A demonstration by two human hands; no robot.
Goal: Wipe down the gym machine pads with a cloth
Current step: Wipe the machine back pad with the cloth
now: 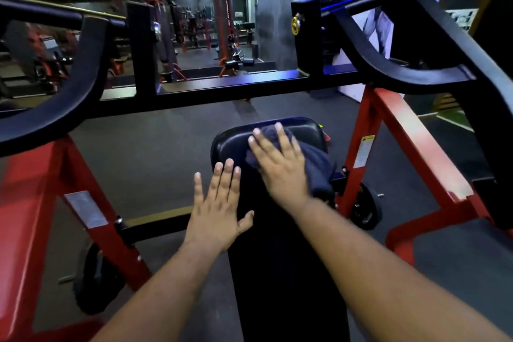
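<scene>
Right hand [280, 164] flat on a dark cloth [316, 164], fingers straight and slightly spread, pressing it onto the far end of the black pad [236, 141]. Cloth sits on the pad's far-right part, bunched, hanging over the right edge. Left hand [219, 205] flat, fingers spread, thumb out, on the pad's left edge, just near of the right hand; holds nothing.

Surroundings: black crossbar [249, 86] runs left to right beyond the pad, above floor level. Curved black arms [69, 97] sweep down on both sides. Red frame legs [410, 153] flank the pad left and right, right one carries a warning label [365, 151]. Black weight plates low on both sides, left one [94, 280] near, right one [366, 208] just right of the cloth. Yellow knob [295, 24] on the far right upright. More red and black machines [224, 16] far back, dim.
</scene>
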